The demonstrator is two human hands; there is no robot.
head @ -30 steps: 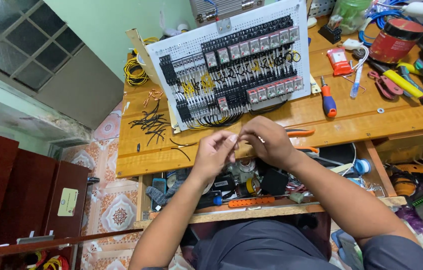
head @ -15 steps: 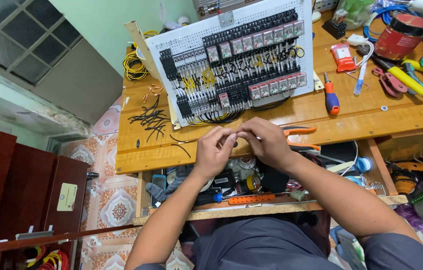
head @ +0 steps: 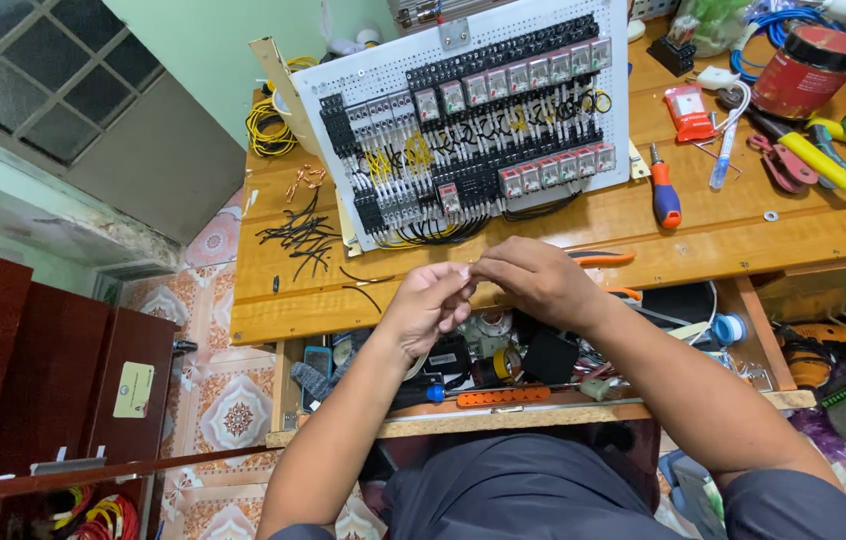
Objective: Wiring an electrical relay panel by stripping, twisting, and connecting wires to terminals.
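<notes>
You are bringing your left hand [head: 428,305] and right hand [head: 535,280] together above the front edge of the wooden workbench [head: 703,240], fingertips meeting. Both sets of fingers are curling nearly closed, pinching something too small to make out between them. Just beyond your hands, the white wiring panel [head: 473,120] is lying on the bench, with cut black wire pieces [head: 301,235] beside it.

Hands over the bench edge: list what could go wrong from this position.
The left hand and right hand pinch something too small to make out above the table edge; if it slips, it may drop into the cluttered shelf below. Loose black wire offcuts lie nearby and could be swept off.
</notes>
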